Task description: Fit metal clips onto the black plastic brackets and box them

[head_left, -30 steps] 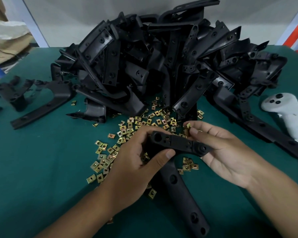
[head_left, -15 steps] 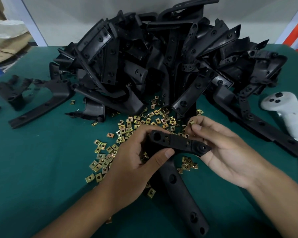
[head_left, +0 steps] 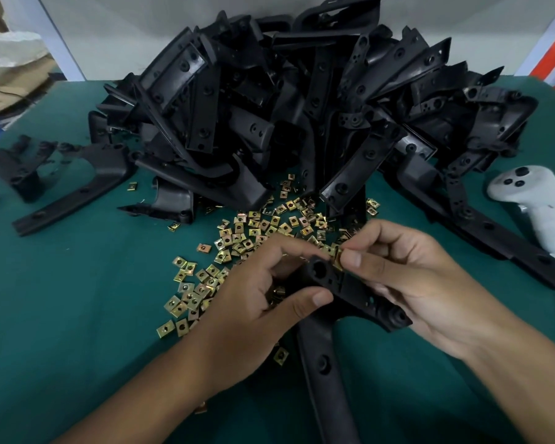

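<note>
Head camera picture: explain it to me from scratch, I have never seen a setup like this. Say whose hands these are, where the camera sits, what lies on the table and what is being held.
There is no machine here. A person wears a camera on the head, looking forward and down at their own two hands. The left hand grips a black plastic bracket. The right hand pinches a small brass-coloured metal clip at the bracket's upper end. On the green table lie loose clips, scattered in front of a big pile of black brackets. A white handheld controller rests at the right edge. No box is in view.
</note>
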The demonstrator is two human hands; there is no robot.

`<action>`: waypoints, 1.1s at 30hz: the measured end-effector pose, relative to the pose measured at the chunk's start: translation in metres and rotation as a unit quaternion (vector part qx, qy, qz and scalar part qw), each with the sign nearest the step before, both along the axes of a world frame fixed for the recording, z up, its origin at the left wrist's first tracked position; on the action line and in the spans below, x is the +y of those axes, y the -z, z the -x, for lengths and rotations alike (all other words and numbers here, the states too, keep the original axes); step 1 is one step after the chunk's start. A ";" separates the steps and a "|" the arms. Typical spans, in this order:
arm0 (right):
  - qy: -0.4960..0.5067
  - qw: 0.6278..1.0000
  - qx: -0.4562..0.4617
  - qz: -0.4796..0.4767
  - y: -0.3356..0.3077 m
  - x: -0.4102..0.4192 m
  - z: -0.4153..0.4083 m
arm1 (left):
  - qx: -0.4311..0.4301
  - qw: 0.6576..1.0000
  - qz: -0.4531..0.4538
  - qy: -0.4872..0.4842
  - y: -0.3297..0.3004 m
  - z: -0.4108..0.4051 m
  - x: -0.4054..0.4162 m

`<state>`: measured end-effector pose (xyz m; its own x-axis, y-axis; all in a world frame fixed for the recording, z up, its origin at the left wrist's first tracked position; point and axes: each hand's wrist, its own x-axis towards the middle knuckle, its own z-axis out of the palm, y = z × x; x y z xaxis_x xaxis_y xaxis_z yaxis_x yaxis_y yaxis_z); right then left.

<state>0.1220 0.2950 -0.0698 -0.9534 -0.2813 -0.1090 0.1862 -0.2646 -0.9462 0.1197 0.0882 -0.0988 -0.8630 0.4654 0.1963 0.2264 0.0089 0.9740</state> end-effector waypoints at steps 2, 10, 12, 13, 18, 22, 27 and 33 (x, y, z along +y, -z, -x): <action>0.011 1.000 0.011 -0.013 0.000 -0.001 0.000 | 0.005 1.000 -0.002 -0.003 0.000 0.000 0.000; 0.003 0.999 0.004 -0.051 0.002 0.001 -0.001 | 0.015 1.000 -0.009 -0.017 0.001 0.000 0.001; 0.002 0.999 0.002 -0.044 0.002 0.000 -0.001 | 0.014 1.000 -0.013 -0.020 0.001 0.000 0.002; 0.008 0.999 -0.003 -0.038 0.003 -0.001 -0.001 | 0.013 1.000 -0.016 -0.020 0.001 0.000 0.002; 0.031 0.999 -0.013 -0.019 0.002 -0.004 0.000 | 0.016 0.999 -0.017 -0.023 0.002 0.002 0.000; 0.016 0.999 -0.015 -0.024 0.003 -0.004 -0.001 | 0.009 1.000 -0.014 -0.021 0.002 0.001 0.000; 0.008 1.000 0.004 -0.025 0.005 -0.003 0.000 | 0.003 1.000 -0.016 -0.025 0.001 -0.001 0.001; 0.044 0.995 0.069 -0.053 0.006 -0.003 -0.002 | 0.007 1.000 0.004 -0.017 0.000 -0.001 0.001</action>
<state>0.1244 0.2917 -0.0761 -0.9818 -0.1901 -0.0005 0.0337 -0.1714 -0.9846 0.1204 0.0890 -0.0987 -0.8752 0.4378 0.2056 0.2403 0.0246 0.9704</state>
